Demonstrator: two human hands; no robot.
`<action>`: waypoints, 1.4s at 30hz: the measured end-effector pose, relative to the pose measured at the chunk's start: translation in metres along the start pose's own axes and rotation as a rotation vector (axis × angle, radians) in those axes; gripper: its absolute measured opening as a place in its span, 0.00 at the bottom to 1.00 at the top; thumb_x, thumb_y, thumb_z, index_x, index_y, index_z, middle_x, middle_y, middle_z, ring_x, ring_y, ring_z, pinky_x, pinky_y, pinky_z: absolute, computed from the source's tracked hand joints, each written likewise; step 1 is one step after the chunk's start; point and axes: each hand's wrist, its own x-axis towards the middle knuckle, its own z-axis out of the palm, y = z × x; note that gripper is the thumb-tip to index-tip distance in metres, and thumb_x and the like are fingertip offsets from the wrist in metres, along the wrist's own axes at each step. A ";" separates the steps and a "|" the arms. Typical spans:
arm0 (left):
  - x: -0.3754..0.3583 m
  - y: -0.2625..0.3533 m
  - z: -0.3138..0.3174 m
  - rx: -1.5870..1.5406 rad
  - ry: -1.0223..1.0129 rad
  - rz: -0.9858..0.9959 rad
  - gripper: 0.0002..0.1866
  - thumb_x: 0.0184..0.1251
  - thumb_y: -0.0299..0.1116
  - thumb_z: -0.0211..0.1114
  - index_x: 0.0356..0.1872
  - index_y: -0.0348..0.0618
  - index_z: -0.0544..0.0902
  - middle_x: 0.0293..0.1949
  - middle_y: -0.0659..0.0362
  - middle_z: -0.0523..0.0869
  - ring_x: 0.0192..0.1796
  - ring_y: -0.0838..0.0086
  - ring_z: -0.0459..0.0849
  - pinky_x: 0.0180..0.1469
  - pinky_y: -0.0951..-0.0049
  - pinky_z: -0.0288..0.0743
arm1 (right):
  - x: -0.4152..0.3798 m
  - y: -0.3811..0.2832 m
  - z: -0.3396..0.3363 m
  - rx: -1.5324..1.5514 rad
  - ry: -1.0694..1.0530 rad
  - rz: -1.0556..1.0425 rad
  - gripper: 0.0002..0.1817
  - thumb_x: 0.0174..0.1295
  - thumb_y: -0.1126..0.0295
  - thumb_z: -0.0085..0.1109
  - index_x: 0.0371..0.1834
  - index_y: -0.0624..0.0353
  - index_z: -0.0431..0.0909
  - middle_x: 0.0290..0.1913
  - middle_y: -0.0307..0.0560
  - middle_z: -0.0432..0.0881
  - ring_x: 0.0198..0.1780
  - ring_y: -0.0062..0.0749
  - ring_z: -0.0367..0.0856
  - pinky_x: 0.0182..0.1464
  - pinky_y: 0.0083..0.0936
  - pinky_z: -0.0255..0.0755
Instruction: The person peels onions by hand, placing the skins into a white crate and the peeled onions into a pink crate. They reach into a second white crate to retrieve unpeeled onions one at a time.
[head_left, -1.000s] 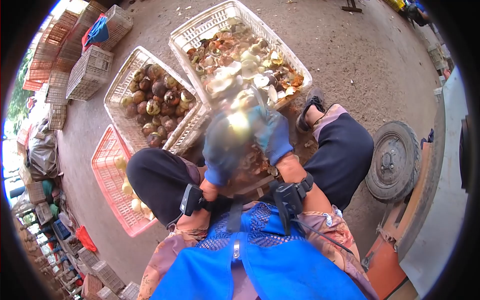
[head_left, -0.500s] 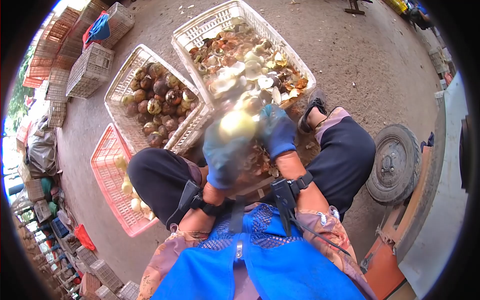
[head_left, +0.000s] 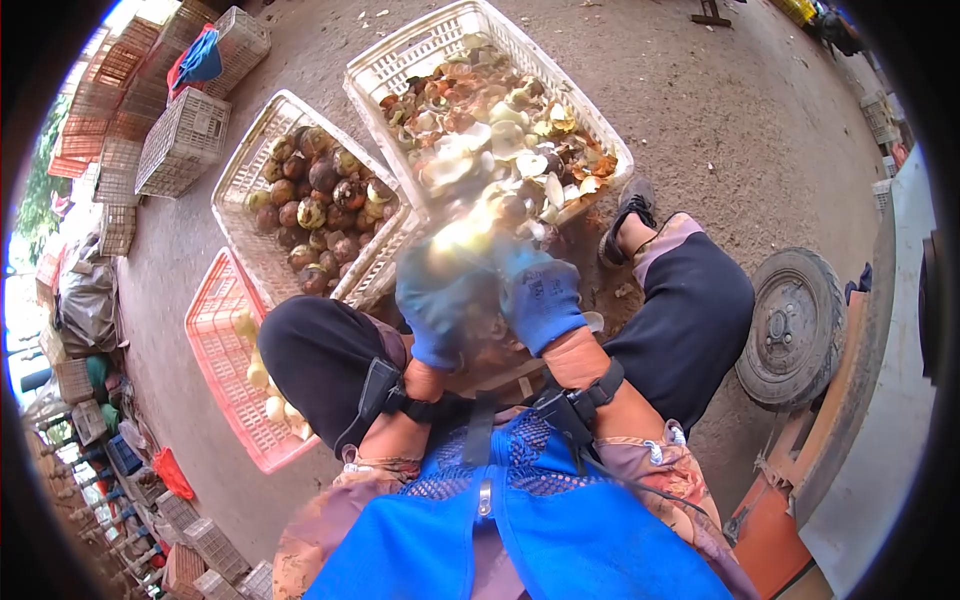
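Observation:
My left hand (head_left: 432, 300), in a blue-green glove, is closed around a pale yellow, round peeled fruit or vegetable (head_left: 462, 243), blurred by motion and glare. Close beside it, my right hand (head_left: 540, 295) in a matching glove has its fingers curled towards the pale piece. Whatever those fingers grip is hidden. Both hands are between my knees, at the near edge of a white crate (head_left: 597, 122) heaped with peelings (head_left: 500, 140). A second white crate (head_left: 233, 165), left of it, holds several brown, round unpeeled pieces (head_left: 322, 176).
A pink crate (head_left: 215, 370) with pale peeled pieces (head_left: 258, 375) stands by my left knee. Stacked crates (head_left: 183, 143) line the far left. On my right are a wheel (head_left: 792, 325) and an orange metal frame (head_left: 768, 545). Scraps lie on the ground between my feet.
My right hand has shifted a little left and down, turning its back up, and is nearer my left hand. The pale piece has moved slightly left and is more covered.

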 end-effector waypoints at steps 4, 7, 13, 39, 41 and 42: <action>0.001 -0.001 0.000 -0.011 -0.005 -0.017 0.27 0.46 0.26 0.76 0.50 0.34 0.77 0.43 0.58 0.84 0.42 0.75 0.83 0.48 0.74 0.78 | 0.000 0.005 -0.001 0.084 0.029 -0.010 0.10 0.57 0.68 0.58 0.42 0.50 0.73 0.32 0.42 0.78 0.31 0.35 0.83 0.25 0.35 0.76; 0.002 -0.010 -0.003 0.052 -0.007 0.019 0.27 0.46 0.26 0.76 0.50 0.34 0.77 0.43 0.58 0.84 0.42 0.75 0.83 0.48 0.74 0.79 | 0.000 0.003 0.002 0.060 -0.018 0.037 0.11 0.57 0.68 0.58 0.44 0.50 0.74 0.33 0.43 0.79 0.31 0.36 0.83 0.25 0.36 0.76; 0.000 -0.015 -0.006 0.083 0.000 0.030 0.27 0.45 0.26 0.78 0.50 0.34 0.77 0.43 0.58 0.84 0.42 0.75 0.83 0.49 0.74 0.79 | 0.007 0.004 -0.003 -0.106 -0.217 0.181 0.12 0.59 0.67 0.58 0.47 0.48 0.77 0.35 0.46 0.84 0.35 0.38 0.87 0.30 0.39 0.78; -0.005 0.007 0.007 -0.044 -0.054 0.023 0.35 0.50 0.27 0.76 0.61 0.35 0.71 0.50 0.57 0.80 0.50 0.73 0.80 0.55 0.72 0.75 | 0.004 0.024 0.034 0.814 0.346 -0.157 0.08 0.56 0.74 0.61 0.40 0.60 0.79 0.36 0.49 0.80 0.39 0.41 0.79 0.44 0.33 0.75; 0.001 0.014 0.003 -0.186 -0.293 -0.166 0.37 0.52 0.23 0.73 0.65 0.36 0.67 0.54 0.56 0.79 0.52 0.72 0.80 0.57 0.71 0.77 | 0.003 0.015 0.035 1.451 0.181 0.284 0.14 0.60 0.79 0.59 0.50 0.64 0.80 0.46 0.49 0.83 0.45 0.33 0.81 0.51 0.27 0.76; 0.000 0.015 0.005 -0.182 -0.289 -0.163 0.37 0.52 0.23 0.73 0.65 0.36 0.67 0.54 0.56 0.79 0.52 0.72 0.80 0.57 0.71 0.77 | 0.003 0.017 0.034 1.456 0.178 0.280 0.14 0.60 0.79 0.59 0.50 0.64 0.80 0.46 0.49 0.83 0.45 0.33 0.81 0.51 0.27 0.76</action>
